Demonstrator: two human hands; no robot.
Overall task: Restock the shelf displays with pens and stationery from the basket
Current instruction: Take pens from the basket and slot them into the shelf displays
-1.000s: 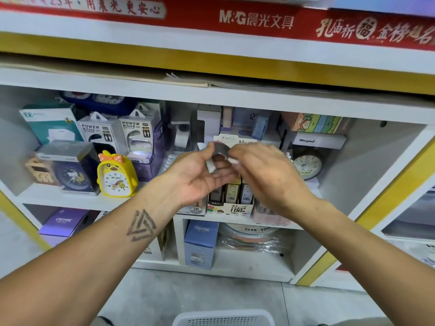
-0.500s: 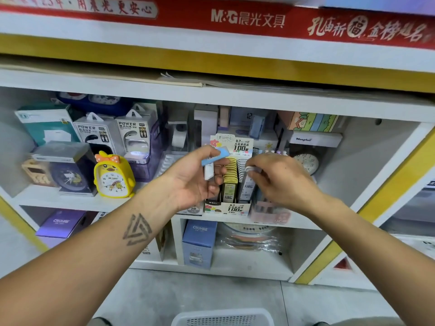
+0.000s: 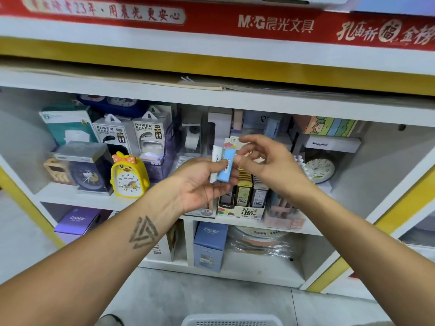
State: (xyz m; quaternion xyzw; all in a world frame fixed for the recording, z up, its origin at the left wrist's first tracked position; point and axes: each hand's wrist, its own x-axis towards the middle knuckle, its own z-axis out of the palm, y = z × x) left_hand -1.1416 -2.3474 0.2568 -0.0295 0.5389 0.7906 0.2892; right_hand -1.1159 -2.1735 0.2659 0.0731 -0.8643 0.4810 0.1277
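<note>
My left hand (image 3: 200, 182) holds two small flat packs upright in front of the shelf, a blue one (image 3: 226, 165) and a white one (image 3: 216, 162) just left of it. My right hand (image 3: 268, 161) hovers beside them, its thumb touching the top of the blue pack, fingers loosely curled with nothing in them. Behind the hands stands a display box of pencil-lead cases (image 3: 244, 198), partly hidden. The white basket (image 3: 231, 321) shows only its rim at the bottom edge.
The white shelf (image 3: 77, 198) carries a yellow duck clock (image 3: 128, 176), power bank boxes (image 3: 131, 135), a boxed clock (image 3: 83, 168) and a round clock (image 3: 320, 169). Below are purple (image 3: 77, 221) and blue (image 3: 210, 245) boxes. A red banner (image 3: 275, 24) runs above.
My right hand has come up from the lead display to the packs in my left hand. The left hand has turned the blue and white packs upright.
</note>
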